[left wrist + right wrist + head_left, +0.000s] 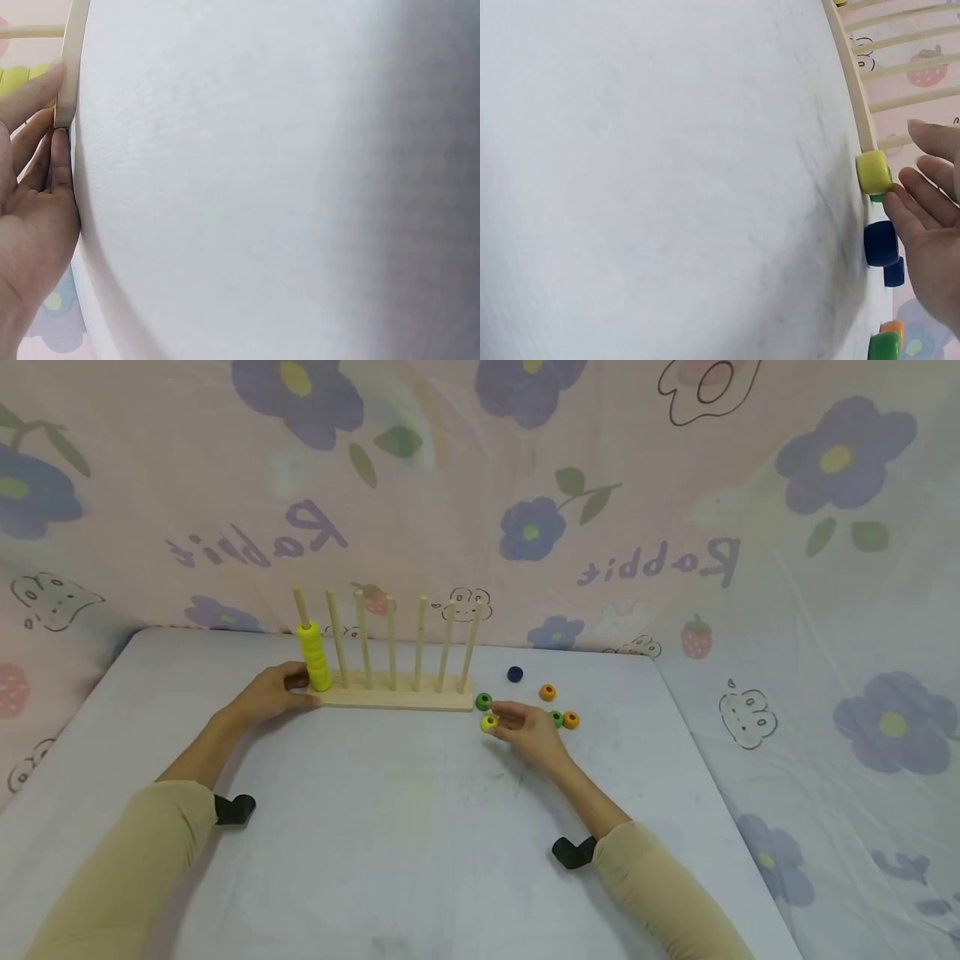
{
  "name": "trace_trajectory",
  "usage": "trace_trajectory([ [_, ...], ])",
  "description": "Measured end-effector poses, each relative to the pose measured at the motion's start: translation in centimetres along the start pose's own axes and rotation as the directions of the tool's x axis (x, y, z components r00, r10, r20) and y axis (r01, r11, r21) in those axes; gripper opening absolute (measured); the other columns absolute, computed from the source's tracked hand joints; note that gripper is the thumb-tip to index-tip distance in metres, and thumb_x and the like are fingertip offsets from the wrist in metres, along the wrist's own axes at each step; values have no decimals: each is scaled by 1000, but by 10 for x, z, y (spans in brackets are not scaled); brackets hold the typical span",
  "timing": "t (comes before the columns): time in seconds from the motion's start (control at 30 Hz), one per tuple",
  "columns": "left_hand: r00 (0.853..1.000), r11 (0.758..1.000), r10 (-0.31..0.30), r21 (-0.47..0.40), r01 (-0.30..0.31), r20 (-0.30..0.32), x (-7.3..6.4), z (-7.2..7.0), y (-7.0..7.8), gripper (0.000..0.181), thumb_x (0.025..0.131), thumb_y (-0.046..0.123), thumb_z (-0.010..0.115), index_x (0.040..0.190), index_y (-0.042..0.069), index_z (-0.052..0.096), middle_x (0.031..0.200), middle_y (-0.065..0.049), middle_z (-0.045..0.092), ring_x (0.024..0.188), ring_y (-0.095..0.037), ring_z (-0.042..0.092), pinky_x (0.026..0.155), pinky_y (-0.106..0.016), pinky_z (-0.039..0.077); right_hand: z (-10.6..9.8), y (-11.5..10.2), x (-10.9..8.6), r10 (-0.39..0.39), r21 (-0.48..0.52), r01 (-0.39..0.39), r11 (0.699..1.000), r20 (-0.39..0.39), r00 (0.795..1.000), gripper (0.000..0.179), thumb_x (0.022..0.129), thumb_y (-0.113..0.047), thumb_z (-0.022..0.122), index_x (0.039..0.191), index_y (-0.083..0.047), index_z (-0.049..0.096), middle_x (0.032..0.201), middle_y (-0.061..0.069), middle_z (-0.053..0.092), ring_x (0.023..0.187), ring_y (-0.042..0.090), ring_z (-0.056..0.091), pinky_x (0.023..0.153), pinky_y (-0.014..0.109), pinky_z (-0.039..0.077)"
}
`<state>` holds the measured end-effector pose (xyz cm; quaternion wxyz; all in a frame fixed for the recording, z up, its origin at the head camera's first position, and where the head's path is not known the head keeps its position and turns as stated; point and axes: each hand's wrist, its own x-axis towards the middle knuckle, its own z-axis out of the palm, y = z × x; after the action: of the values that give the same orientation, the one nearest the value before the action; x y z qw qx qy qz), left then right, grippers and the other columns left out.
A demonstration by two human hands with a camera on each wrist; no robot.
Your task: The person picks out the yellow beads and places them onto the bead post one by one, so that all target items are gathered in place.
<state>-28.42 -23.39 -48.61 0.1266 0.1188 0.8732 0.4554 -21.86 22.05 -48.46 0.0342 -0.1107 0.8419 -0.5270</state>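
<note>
A wooden peg rack [397,697] with several upright pegs stands on the table, and a stack of yellow beads [315,658] fills the lower part of its leftmost peg. My left hand [272,693] holds the left end of the rack's base; the left wrist view shows the fingers [34,97] against that end. Near the rack's right end lies a loose yellow bead [489,722]. My right hand [534,735] is beside it with fingers extended and a digit at its edge, not closed round it. A green bead [483,702] sits just behind.
Further loose beads lie around the right hand: a dark blue bead [515,674], an orange bead [547,692], another orange bead [572,720] and a green bead [557,718]. Another blue bead [881,244] shows in the right wrist view. A patterned cloth [450,485] hangs behind the table.
</note>
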Motion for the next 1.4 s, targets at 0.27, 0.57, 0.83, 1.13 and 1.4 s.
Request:
trace_trajectory([
  [0.27, 1000, 1000, -3, 11, 3, -1, 2, -1, 1, 84, 89, 23, 77, 150, -9, 29, 150, -31, 37, 138, -45, 37, 116, -55, 28, 5, -5, -3, 13, -18, -13, 1000, -4, 1000, 42, 90, -8, 74, 131, -3, 64, 131, 13, 64, 116, 26, 64, 94, 29, 55],
  [0.57, 1000, 1000, 3, -4, -3, 1, 0, -2, 3, 83, 89, 21, 77, 150, -10, 29, 149, -32, 37, 137, -46, 38, 117, -57, 27, 5, 3, -2, -21, -64, 18, 998, -46, 999, 37, 90, -7, 73, 127, -6, 67, 128, 10, 66, 114, 22, 66, 92, 26, 55],
  [0.83, 1000, 1000, 5, -1, -5, -6, -2, 0, 5, 83, 90, 22, 76, 150, -9, 29, 149, -31, 38, 137, -45, 38, 117, -56, 27, 8, 4, -1, -37, -105, 35, 994, -23, 999, 37, 92, -6, 71, 129, -6, 66, 129, 11, 66, 111, 22, 67, 89, 25, 56],
  [1.13, 1000, 1000, 5, 1, -5, -7, -2, 1, 5, 82, 90, 22, 76, 150, -10, 29, 149, -32, 38, 138, -45, 38, 117, -56, 27, 5, 5, -3, -61, -131, 57, 990, -27, 998, 36, 92, -4, 70, 128, -5, 67, 125, 10, 68, 109, 21, 68, 88, 26, 57],
  [1.4, 1000, 1000, 9, 7, -9, -1, 0, 2, 3, 83, 90, 22, 76, 150, -10, 28, 149, -32, 38, 137, -46, 39, 116, -56, 28, 5, 7, -7, -42, -126, 37, 991, -41, 998, 35, 92, -6, 71, 127, -6, 68, 123, 10, 69, 109, 21, 68, 88, 26, 57],
])
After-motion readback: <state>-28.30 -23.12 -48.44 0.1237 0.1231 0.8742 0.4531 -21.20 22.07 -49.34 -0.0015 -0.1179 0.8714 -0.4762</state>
